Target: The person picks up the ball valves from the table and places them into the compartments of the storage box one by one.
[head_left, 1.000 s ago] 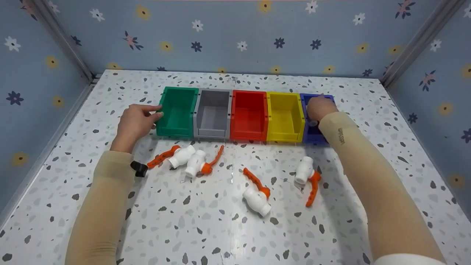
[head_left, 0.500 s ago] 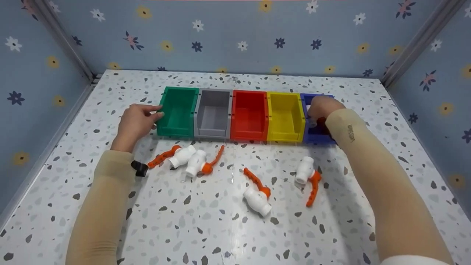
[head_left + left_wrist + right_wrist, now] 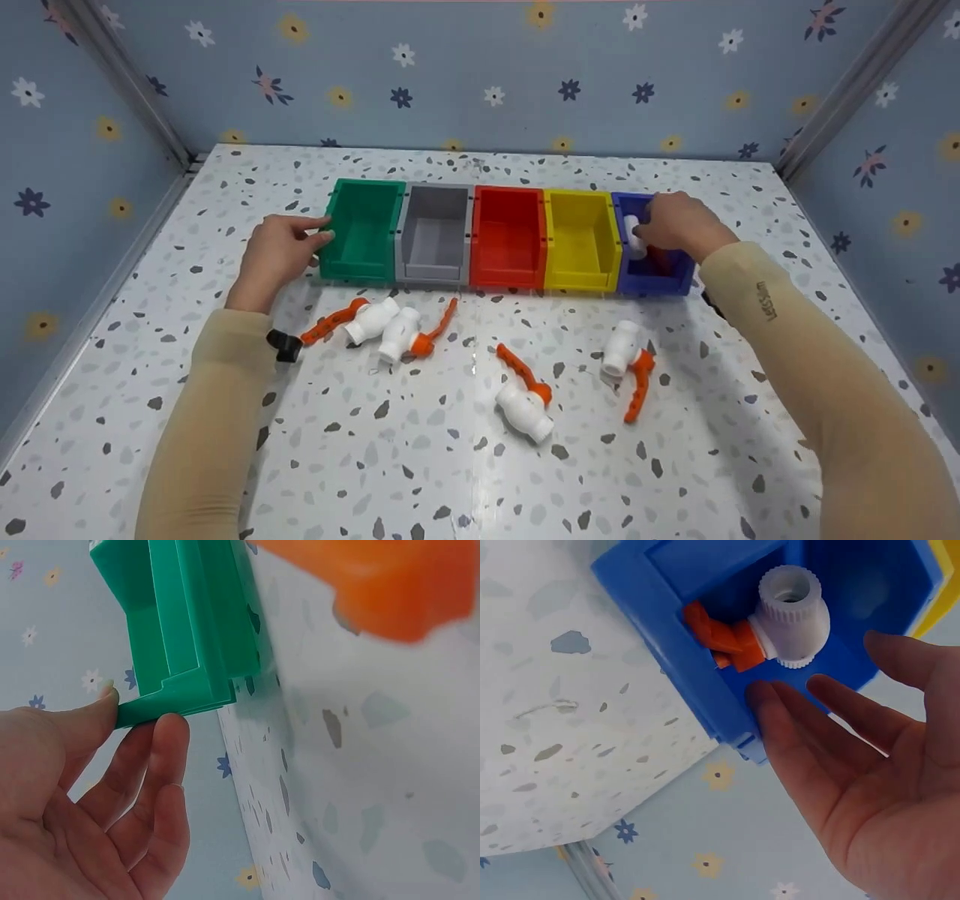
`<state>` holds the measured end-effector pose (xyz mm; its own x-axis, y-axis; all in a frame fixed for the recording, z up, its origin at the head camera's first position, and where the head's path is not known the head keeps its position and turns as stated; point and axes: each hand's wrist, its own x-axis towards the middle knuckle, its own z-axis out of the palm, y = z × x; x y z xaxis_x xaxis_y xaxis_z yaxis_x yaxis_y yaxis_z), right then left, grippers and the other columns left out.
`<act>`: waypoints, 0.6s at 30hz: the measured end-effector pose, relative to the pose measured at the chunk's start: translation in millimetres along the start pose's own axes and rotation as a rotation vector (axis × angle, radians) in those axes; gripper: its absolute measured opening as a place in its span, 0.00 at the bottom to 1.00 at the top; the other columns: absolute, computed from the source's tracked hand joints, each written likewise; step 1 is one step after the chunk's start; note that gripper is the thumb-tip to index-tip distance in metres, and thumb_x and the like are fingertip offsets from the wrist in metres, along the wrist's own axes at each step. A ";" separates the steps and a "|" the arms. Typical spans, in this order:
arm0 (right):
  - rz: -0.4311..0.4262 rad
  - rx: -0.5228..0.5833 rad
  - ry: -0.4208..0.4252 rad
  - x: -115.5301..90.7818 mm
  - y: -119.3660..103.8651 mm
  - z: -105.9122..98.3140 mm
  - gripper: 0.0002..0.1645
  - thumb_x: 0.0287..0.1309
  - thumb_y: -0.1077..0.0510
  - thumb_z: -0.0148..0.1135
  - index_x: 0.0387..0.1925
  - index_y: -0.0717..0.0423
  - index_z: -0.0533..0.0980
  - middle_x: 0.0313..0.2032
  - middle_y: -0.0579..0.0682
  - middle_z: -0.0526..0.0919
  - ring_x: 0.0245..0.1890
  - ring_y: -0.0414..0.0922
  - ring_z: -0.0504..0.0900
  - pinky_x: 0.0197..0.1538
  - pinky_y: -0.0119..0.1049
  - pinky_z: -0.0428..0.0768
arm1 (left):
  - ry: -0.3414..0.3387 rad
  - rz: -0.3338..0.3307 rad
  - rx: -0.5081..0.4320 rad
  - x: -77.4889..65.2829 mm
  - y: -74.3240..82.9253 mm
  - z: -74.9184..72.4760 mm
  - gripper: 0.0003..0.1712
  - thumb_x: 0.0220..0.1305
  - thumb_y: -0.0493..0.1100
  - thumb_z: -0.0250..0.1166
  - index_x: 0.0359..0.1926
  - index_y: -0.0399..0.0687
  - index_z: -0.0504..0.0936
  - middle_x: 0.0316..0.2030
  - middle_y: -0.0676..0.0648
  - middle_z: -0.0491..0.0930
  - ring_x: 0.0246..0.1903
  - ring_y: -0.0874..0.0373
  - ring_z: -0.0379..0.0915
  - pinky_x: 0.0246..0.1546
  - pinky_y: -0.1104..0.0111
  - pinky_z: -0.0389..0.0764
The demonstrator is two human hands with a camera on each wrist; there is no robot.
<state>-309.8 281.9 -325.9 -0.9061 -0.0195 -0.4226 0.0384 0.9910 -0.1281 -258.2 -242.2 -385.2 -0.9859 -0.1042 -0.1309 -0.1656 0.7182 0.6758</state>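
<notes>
My left hand [image 3: 271,251] pinches the side wall of the green bin [image 3: 356,271] between thumb and fingers, as the left wrist view also shows. At the other end of the row, my right hand [image 3: 681,223] is over the right side of the blue bin [image 3: 654,285]. Its fingers are spread and hold nothing. Inside that bin lies a white ball valve [image 3: 799,622] with an orange handle [image 3: 739,645], close to the fingertips in the right wrist view.
Grey [image 3: 435,271], red [image 3: 507,276] and yellow [image 3: 582,279] bins stand between the green and blue ones. In front lie several more orange-handled valves: two touching at left [image 3: 371,321], one at centre [image 3: 523,411], one at right [image 3: 621,349]. Flowered panels [image 3: 480,67] enclose the table.
My right hand has let go of the valve in the blue bin and drawn back to the right, uncovering more of the bin. The left hand has stayed at the green bin.
</notes>
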 end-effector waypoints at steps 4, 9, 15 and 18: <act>-0.055 -0.020 0.032 -8.3 4.2 1.2 0.26 0.71 0.46 0.52 0.54 0.66 0.75 0.46 0.63 0.79 0.43 0.57 0.78 0.53 0.58 0.76 | -0.002 0.001 -0.002 -0.9 -0.6 0.1 0.26 0.76 0.52 0.56 0.71 0.57 0.71 0.50 0.39 0.77 0.42 0.47 0.79 0.41 0.61 0.77; -0.079 -0.025 0.064 -17.9 9.2 4.9 0.29 0.72 0.46 0.53 0.59 0.66 0.73 0.49 0.65 0.79 0.45 0.58 0.78 0.55 0.61 0.75 | -0.004 -0.007 -0.005 -1.0 -0.9 -0.2 0.26 0.76 0.52 0.56 0.71 0.57 0.71 0.51 0.39 0.77 0.44 0.46 0.78 0.42 0.61 0.77; -0.085 0.005 0.112 -29.2 14.6 13.0 0.29 0.72 0.46 0.54 0.59 0.66 0.73 0.48 0.65 0.79 0.43 0.58 0.78 0.53 0.60 0.77 | -0.004 -0.008 -0.013 0.1 -1.3 -0.1 0.26 0.76 0.51 0.56 0.71 0.57 0.71 0.51 0.39 0.77 0.43 0.46 0.78 0.43 0.61 0.78; -0.105 0.019 0.149 -35.3 16.8 17.8 0.28 0.72 0.46 0.53 0.58 0.65 0.74 0.47 0.64 0.80 0.41 0.57 0.78 0.52 0.59 0.78 | -0.003 -0.009 -0.018 0.0 -1.4 0.6 0.26 0.76 0.52 0.56 0.71 0.58 0.71 0.51 0.39 0.77 0.43 0.46 0.78 0.43 0.61 0.78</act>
<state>-269.7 296.9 -329.1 -0.9579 -0.1013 -0.2686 -0.0528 0.9819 -0.1818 -257.9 -242.7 -386.6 -0.9843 -0.1081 -0.1393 -0.1747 0.7051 0.6873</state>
